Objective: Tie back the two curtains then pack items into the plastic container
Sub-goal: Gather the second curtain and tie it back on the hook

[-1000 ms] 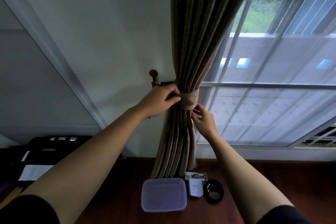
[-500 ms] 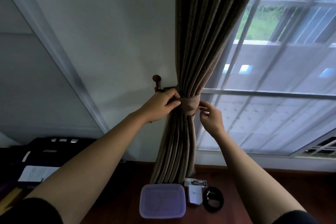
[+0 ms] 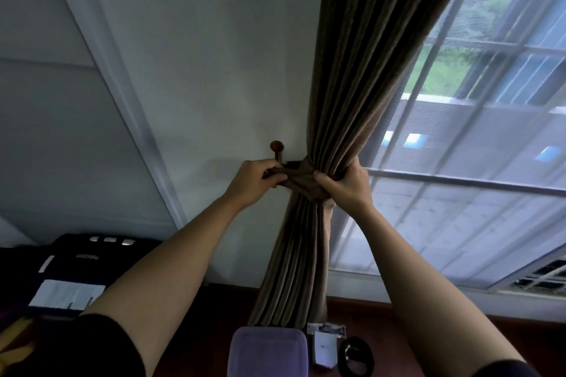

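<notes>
Head: both hands [image 3: 254, 180] [image 3: 346, 190] clutch tieback [image 3: 301, 182] beside hook [image 3: 276, 148]

We are seeing one gathered brown fabric curtain [image 3: 343, 119], one lidded translucent purple plastic container [image 3: 268, 352] at six o'clock, two bare hands and one round wooden wall knob [image 3: 276, 147].

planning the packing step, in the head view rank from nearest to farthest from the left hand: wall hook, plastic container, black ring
From the left hand:
1. wall hook, just above it
2. plastic container, on the floor below
3. black ring, on the floor, farther right
</notes>
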Demonstrator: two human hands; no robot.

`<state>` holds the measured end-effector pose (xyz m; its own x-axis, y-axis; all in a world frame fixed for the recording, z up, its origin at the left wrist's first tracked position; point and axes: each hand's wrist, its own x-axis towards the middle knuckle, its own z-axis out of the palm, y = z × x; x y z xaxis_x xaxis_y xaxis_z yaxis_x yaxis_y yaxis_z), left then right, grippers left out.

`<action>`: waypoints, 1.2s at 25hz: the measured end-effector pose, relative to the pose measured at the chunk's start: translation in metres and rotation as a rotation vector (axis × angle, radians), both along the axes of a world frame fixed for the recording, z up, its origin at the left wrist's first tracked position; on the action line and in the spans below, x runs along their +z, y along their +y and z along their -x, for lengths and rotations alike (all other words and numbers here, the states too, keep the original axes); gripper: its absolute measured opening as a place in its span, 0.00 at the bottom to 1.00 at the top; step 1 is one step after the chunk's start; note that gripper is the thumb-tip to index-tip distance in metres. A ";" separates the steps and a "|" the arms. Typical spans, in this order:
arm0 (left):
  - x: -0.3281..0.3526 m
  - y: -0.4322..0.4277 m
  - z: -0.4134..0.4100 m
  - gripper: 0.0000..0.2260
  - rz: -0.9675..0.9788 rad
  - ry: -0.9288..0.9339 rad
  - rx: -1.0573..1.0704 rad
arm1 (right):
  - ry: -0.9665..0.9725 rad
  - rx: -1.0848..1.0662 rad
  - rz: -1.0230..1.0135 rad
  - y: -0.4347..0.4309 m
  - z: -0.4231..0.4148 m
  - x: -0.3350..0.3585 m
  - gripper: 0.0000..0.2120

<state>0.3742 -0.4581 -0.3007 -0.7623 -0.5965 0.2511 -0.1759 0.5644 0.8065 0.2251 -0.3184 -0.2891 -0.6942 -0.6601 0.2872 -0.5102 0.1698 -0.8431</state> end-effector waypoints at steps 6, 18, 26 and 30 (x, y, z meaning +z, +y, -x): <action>-0.013 0.004 0.006 0.12 -0.861 0.450 0.307 | -0.112 -0.026 0.099 -0.009 -0.009 -0.009 0.16; -0.021 0.011 0.040 0.16 -0.244 0.197 0.484 | -0.097 -0.101 0.059 -0.015 -0.014 -0.014 0.26; -0.024 0.003 0.039 0.19 -0.270 0.147 0.435 | -0.128 -0.100 0.083 -0.015 -0.018 -0.016 0.28; -0.025 0.008 0.041 0.18 -0.328 0.153 0.452 | -0.134 -0.113 0.084 -0.015 -0.020 -0.017 0.27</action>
